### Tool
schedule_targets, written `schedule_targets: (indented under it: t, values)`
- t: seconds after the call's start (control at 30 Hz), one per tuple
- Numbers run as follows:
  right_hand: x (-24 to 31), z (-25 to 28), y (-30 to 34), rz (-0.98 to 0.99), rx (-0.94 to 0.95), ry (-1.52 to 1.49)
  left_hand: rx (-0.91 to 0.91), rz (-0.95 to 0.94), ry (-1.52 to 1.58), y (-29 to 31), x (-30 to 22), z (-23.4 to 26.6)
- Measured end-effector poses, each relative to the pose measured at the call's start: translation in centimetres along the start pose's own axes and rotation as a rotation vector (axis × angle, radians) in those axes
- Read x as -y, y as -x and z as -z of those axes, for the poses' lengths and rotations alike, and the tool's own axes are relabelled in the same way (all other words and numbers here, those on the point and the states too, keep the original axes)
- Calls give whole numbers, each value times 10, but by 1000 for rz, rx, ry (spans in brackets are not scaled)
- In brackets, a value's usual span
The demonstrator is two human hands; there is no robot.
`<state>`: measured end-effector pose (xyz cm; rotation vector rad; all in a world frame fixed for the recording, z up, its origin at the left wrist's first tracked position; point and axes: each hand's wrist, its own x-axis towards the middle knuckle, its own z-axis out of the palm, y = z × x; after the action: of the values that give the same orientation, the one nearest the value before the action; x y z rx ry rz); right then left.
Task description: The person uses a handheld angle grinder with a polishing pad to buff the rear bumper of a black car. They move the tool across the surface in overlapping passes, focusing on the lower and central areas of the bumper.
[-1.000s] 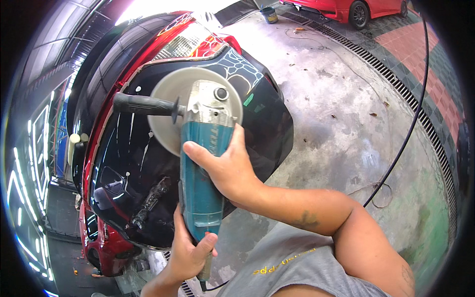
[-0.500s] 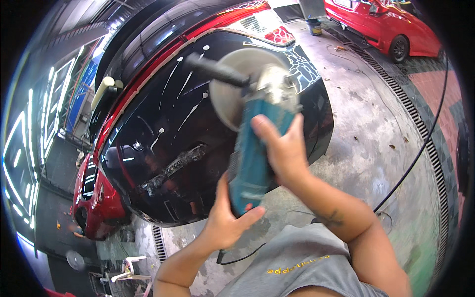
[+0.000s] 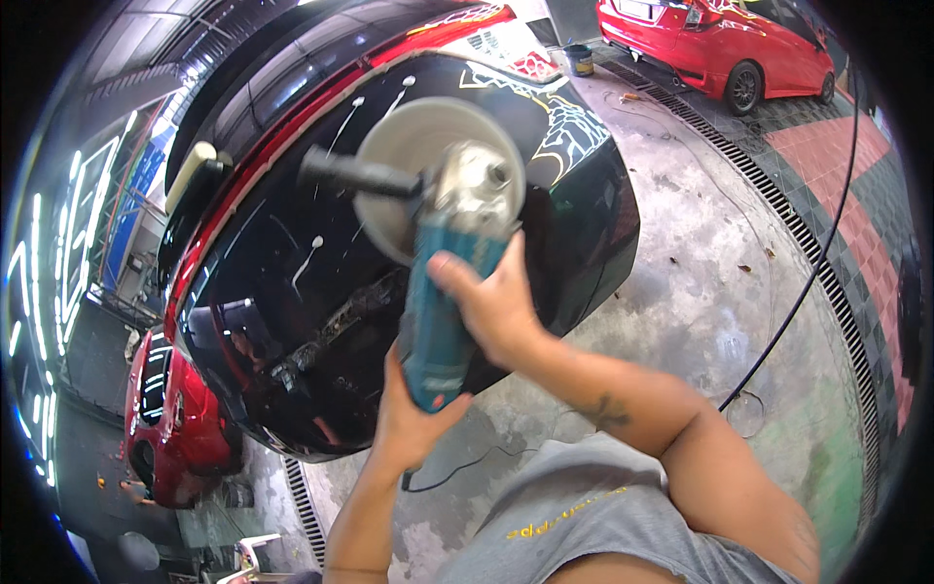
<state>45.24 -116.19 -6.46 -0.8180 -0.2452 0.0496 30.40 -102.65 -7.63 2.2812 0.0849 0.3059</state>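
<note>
I hold a blue power polisher [image 3: 443, 302] with a metal gear head, a black side handle [image 3: 360, 177] and a round pale pad [image 3: 394, 136]. My left hand [image 3: 413, 419] is wrapped round its rear end, beside the cord. Nearer the head, my right hand [image 3: 491, 302] grips the body, thumb across the top. The pad is over a glossy black car panel [image 3: 263, 292]; whether it touches is hidden from here. White streaks of compound [image 3: 309, 258] lie on the panel left of the pad. Nothing is on the side handle.
A taped red and clear tail light [image 3: 520, 49] borders the panel's far end. A black cable [image 3: 793, 316] crosses the concrete floor on the right, near a drain grate [image 3: 778, 195]. Farther off are a red car [image 3: 720, 49] and a bucket [image 3: 580, 62]. A red bumper [image 3: 180, 419] is at left.
The polisher and both my hands have shifted left across the panel. Some of the white streaks there are now covered by the pad or gone from sight. My grip is the same.
</note>
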Motion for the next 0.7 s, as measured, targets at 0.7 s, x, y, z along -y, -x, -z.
schedule_targets:
  t: [0.7]
  values:
    - [48,35,-55,-16,-198,-68,271,283,49,-74,-117,9]
